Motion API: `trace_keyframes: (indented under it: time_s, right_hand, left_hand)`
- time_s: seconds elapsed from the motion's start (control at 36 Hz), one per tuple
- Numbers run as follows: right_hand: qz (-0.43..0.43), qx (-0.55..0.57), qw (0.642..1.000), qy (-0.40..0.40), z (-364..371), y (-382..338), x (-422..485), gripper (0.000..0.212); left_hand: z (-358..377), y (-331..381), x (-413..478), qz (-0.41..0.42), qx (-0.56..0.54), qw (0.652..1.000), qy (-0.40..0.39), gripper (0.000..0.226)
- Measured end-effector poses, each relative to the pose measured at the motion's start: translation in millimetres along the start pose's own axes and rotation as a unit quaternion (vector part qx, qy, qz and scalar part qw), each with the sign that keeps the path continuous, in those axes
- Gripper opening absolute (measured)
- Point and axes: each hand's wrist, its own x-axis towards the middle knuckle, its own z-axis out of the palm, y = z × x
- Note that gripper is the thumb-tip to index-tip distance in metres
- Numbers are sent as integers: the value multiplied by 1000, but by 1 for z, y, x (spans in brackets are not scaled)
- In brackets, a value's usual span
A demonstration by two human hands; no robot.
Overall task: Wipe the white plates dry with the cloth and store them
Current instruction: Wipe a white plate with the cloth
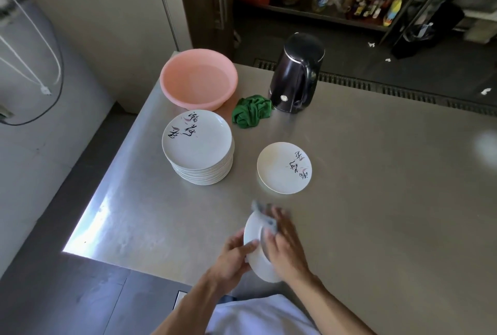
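I hold a white plate (255, 256) tilted on edge above the near part of the steel table. My left hand (232, 259) grips its left rim. My right hand (286, 248) presses a small grey-blue cloth (265, 217) against the plate's face; the cloth is blurred. A tall stack of white plates (199, 146) with black brush writing stands to the left of the middle. A single white plate (283, 167) lies flat to the right of the stack.
A pink basin (199, 79) sits at the table's far left corner. A crumpled green cloth (251, 111) lies beside a black electric kettle (297, 73). The steel table (376, 200) stretches to the right. Shelves with bottles stand beyond the floor.
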Motion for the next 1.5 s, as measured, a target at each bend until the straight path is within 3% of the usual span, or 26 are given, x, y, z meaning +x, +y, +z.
trace_keyframes:
  time_s: [0.06,0.11,0.17,0.22,0.28,0.31,0.39,0.47,0.5,0.53,0.61,0.69,0.75,0.83,0.92,0.97,1.06,1.11,1.19,1.28,1.33,1.42,1.5]
  right_hand:
    - [178,84,980,23,-5,-2,12,42]
    - [258,136,956,-25,-5,-7,17,45]
    - [188,119,973,-65,0,-15,13,49]
    - [41,92,989,-108,5,-22,5,49]
    - [-79,50,985,-147,7,-19,0,48]
    - [-100,23,982,-156,8,-16,0,49]
    - [-17,-45,994,-96,12,-6,1,48]
    - [185,-10,983,-11,5,-12,13,43]
    - [185,-9,983,0,3,-17,15,44]
    - [132,-24,991,-4,4,-22,15,46]
    - [-33,-17,991,-126,8,-32,5,51]
    - [-88,-9,983,-162,7,-22,2,52]
    - [-40,-17,990,-133,2,-16,6,51]
    - [119,-40,990,-62,-6,-9,17,47]
    - [175,57,982,-45,-13,-12,21,45]
    - [105,76,988,-83,-11,-17,14,50]
    - [-74,32,984,-159,-2,-26,2,50]
    - [-132,8,976,-171,2,-27,-1,47]
    - [-40,1,992,-122,8,-23,5,48]
    - [141,20,990,-10,6,-23,16,45]
    - [183,28,983,10,5,-23,19,45]
    - [11,-8,997,-72,9,-27,6,49]
    - [-148,-27,979,-138,10,-23,-4,49]
  left_hand:
    - [-2,2,2,2,-13,1000,23,46]
    - [-6,5,4,-6,-32,998,61,46]
    - [-8,9,5,-7,-23,996,83,45]
    - [-9,10,6,-1,15,996,86,41]
    - [-9,8,6,6,45,995,92,39]
    - [-10,6,5,7,52,994,93,38]
    - [-10,4,2,-5,49,997,64,24]
    - [-11,5,1,-4,47,997,61,23]
    - [-10,6,1,-2,51,997,56,23]
    - [-9,6,2,0,53,997,48,24]
    - [-7,4,3,6,54,998,43,25]
    - [-9,-1,4,26,47,998,45,20]
    - [-8,-4,4,38,32,997,50,17]
    - [-7,-4,6,34,3,997,72,14]
    - [-6,5,6,28,-4,997,78,13]
    - [-5,8,7,24,13,997,75,16]
    - [-4,5,3,27,41,997,57,24]
    - [-3,3,-1,35,40,998,33,31]
    - [-6,5,-2,27,14,999,33,19]
    - [-9,6,0,16,7,999,29,26]
    - [-10,6,0,10,7,999,34,27]
    - [-10,5,0,12,12,999,32,26]
    - [-10,4,-1,26,27,999,30,34]
